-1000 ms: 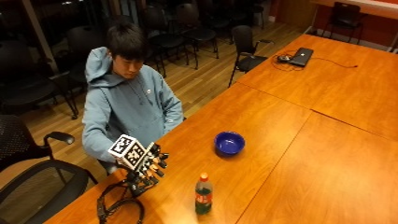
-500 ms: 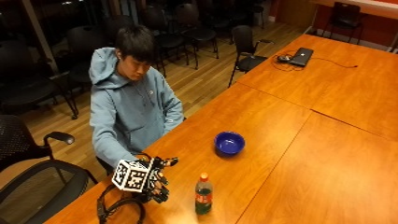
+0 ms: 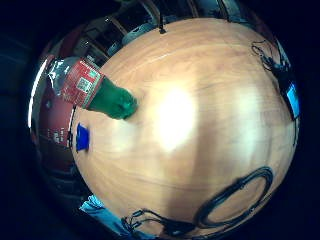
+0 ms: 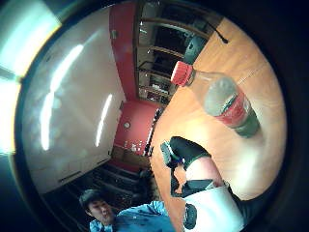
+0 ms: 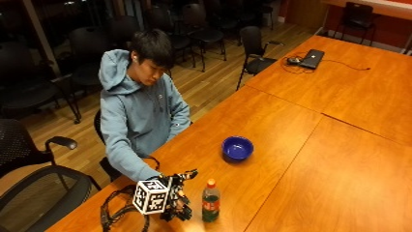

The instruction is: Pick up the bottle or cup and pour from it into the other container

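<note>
One bottle (image 5: 210, 201) stands capped on the bench (image 5: 302, 140), bowl (image 5: 237, 148) well apart. Right hand (image 5: 175, 195) just beside it, reaching, fingers seemingly uncurled, grasping nothing. Next, probably: wrap round the body, lift upright, uncap.

Conference room, dim warm light. Large wood counter (image 5: 302, 145) made of joined sections. Wood plank floor (image 5: 212, 82). Rows of black chairs (image 5: 199, 29) behind, one black armchair (image 5: 38, 174) beside the counter. Red wall (image 4: 123, 72) visible in the thumb-side palm view.
</note>
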A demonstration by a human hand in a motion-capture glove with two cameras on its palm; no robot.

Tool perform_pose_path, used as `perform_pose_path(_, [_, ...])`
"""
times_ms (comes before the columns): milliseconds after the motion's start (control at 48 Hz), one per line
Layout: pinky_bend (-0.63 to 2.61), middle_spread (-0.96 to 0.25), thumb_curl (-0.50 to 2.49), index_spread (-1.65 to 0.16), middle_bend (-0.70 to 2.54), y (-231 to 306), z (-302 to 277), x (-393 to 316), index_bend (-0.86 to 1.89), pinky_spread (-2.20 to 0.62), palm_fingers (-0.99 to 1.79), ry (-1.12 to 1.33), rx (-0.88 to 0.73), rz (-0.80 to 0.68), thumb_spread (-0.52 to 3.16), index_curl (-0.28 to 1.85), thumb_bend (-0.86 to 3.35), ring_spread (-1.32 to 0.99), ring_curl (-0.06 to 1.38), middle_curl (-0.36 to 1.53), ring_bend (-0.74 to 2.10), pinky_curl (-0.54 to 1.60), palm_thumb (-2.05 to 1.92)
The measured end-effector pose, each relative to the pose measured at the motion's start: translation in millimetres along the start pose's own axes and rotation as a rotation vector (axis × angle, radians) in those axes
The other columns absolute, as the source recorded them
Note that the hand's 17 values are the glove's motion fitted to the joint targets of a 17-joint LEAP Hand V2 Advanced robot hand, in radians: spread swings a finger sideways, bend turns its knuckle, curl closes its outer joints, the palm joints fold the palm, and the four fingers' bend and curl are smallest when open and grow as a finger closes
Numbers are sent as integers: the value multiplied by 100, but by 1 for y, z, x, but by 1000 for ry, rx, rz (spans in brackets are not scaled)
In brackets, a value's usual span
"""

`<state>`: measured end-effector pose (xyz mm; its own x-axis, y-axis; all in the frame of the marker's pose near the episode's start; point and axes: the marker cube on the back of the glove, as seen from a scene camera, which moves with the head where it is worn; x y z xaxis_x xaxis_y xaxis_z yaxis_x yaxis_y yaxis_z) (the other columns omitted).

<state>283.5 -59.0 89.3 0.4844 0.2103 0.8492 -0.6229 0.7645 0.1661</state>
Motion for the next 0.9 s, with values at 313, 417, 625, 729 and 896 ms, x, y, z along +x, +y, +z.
perform_pose_path(313, [76,10,35,-31,24,-22,41,1,12,22,2,-73,-36,24,91,17,-3,14,30,33,57,30,57])
perform_pose_path(417, [77,10,35,-31,23,-30,54,-1,12,22,2,-121,-33,36,90,17,-3,15,30,33,58,30,57])
perform_pose_path(625, [87,11,36,-32,18,-41,80,-2,11,24,11,-304,20,79,87,16,-2,17,31,32,63,31,63])
perform_pose_path(729, [89,10,37,-35,18,-44,89,-3,15,25,23,-335,78,76,85,18,0,16,31,31,64,32,70])
perform_pose_path(896, [77,7,40,-30,25,-48,97,-6,23,21,64,-345,142,69,80,24,1,9,29,33,61,28,85])
